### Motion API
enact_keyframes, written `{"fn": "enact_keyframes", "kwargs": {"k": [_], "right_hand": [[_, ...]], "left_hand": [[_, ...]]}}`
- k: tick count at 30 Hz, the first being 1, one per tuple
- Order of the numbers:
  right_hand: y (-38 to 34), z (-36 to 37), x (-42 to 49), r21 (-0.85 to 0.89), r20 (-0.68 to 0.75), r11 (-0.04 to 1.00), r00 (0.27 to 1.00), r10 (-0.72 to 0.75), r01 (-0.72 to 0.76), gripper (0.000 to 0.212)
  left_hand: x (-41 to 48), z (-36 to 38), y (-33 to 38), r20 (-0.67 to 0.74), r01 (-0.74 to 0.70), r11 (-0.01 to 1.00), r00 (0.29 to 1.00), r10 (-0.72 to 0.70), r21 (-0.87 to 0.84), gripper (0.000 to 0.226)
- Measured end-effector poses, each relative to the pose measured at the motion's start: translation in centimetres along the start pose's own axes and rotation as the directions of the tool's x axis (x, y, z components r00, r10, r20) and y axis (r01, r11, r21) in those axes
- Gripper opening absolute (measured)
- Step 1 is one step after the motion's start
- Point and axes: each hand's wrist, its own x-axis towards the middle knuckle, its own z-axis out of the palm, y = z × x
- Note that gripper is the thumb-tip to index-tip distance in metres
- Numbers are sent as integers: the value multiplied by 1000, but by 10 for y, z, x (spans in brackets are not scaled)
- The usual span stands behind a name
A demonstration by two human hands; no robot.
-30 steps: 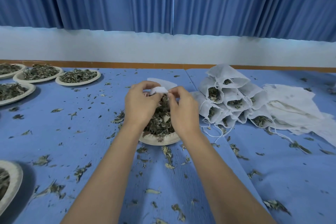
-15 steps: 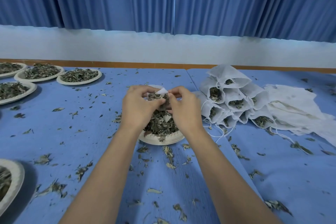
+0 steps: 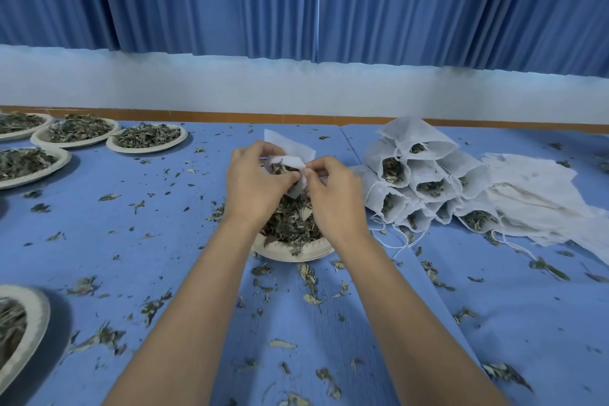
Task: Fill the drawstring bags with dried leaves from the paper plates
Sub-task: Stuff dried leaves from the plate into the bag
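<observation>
Left plates: Five show at your left, four at the far edge [image 3: 145,150] and one near you [image 3: 34,313]. All hold leaves [image 3: 148,135], so in my judgement most of the stock is not yet bagged.
Left hand: Your left hand [image 3: 257,181] has its fingers curled at the bag's mouth, pinching the near rim. I cannot tell whether it also holds leaves.
Bag: The bag [image 3: 290,160] hangs between your hands, just above the centre plate. Its mouth is open towards you, with some leaves showing inside. It looks only partly filled.
Centre plate: The centre plate [image 3: 296,252] sits under your hands and is well heaped.
Right hand: Your right hand [image 3: 333,198] pinches the right edge of the bag's rim between thumb and forefinger.
Filled bags: The filled bags [image 3: 412,175] lie stacked just right of the plate, mouths towards you and strings loose. That part is done.
Empty bags: The empty bags [image 3: 534,194] lie flat in a pile beyond the stack, so plenty are left to fill.
Table: Spilled leaves lie scattered all over the table [image 3: 131,241].
Change: Half a second ago only a small white corner of the bag showed between your fingers. Now its flat back stands clear above your hands and the mouth is spread wider. Your hands sit a little higher over the plate. The plates, the stack and the pile have not moved.
</observation>
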Motion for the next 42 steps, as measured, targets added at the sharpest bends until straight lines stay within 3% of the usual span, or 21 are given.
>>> {"fn": "enact_keyframes", "kwargs": {"k": [3, 7, 11, 19, 23, 26, 30, 32, 36, 42], "right_hand": [[2, -1, 0, 35, -4, 999, 999, 39, -39, 15], [5, -1, 0, 17, -1, 999, 999, 44, -44, 15], [6, -2, 0, 13, -2, 999, 999, 49, -49, 15], [-4, -1, -2, 80, 19, 996, 999, 28, -29, 12], [0, 0, 0, 31, 48, 999, 999, 5, -6, 11], [1, 1, 1, 103, 50, 994, 998, 28, -33, 11], [4, -7, 3, 150, 77, 985, 994, 74, -85, 15], [4, -13, 3, 59, 149, 992, 984, 100, -110, 27], [-6, -19, 1, -417, 267, 909, 957, 111, 11, 58], [-13, -16, 1, -534, 515, 821, 848, 129, 200, 56]], "left_hand": [[-4, -8, 3, 204, 165, 965, 971, -122, -206, 33], [-6, -11, 5, 258, 283, 900, 945, -202, -332, 20], [-10, -9, -3, 208, 152, 950, 973, -96, -271, 20], [-6, 6, -9, -133, -10, 998, 991, 18, 60, 20], [-2, 10, -10, -168, 16, 999, 986, -11, 28, 25], [-5, 8, -11, -138, -9, 999, 990, 13, 33, 18], [-8, -4, -12, -58, 102, 979, 992, -113, -177, 21], [-6, -10, -13, -97, 179, 939, 971, -216, -294, 16], [-3, -17, -8, -172, 201, 862, 935, -311, -465, 11], [-2, -20, 0, -182, 193, 792, 917, -356, -579, 16]]}}
